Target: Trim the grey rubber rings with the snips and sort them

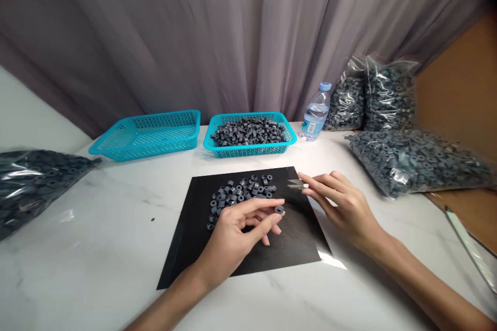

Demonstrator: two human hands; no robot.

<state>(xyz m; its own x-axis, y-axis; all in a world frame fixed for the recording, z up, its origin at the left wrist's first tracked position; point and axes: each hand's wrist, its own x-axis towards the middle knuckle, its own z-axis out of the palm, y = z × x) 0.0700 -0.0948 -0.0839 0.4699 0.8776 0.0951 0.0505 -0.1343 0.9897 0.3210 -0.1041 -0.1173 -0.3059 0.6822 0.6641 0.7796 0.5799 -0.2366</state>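
My left hand (237,230) pinches a small dark grey ring-shaped plastic piece (279,210) between thumb and fingertips, its round hole turned toward me. To its right, my right hand (344,201) is closed around small snips (296,184), whose two pointed metal blades stand apart and point left. The fingers hide the handles of the snips. Both hands are over a black mat (287,248). Behind my left hand, a loose heap of the same grey ring pieces (233,194) lies on the mat, some upright and some on their sides.
At the back stand a teal basket full of grey pieces (248,132), another teal basket (155,137) with a bare bottom, and a water bottle (315,114). Bags of pieces lie at right (419,163) and left (34,181); two more bags (390,95) stand behind. A dark speck (152,219) lies on the table.
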